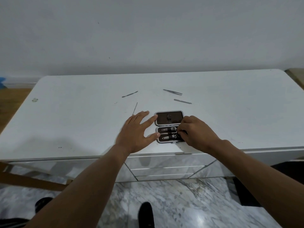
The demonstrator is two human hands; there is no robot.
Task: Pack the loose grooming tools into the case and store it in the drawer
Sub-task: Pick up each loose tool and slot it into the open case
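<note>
A small dark grooming case [169, 118] lies open on the white dresser top [82, 116], lid half toward the wall. Its near half holds two nail clippers [168, 129] and a thin tool between them. My left hand [136, 134] rests flat beside the case, thumb and forefinger touching its left edge. My right hand [194, 133] has its fingers curled over the right end of the near half, pinching a dark tool there; the tool is mostly hidden. Loose on the top lie a cuticle pusher [130, 94], a thin pick [135, 108], tweezers [172, 92] and a nail file [182, 101].
The dresser's drawer fronts [164, 170] show below its front edge, all closed. A marble floor [181, 203] lies underneath, with my dark shoes on it. A wooden frame [24, 178] leans at the lower left. A plain wall stands behind the dresser.
</note>
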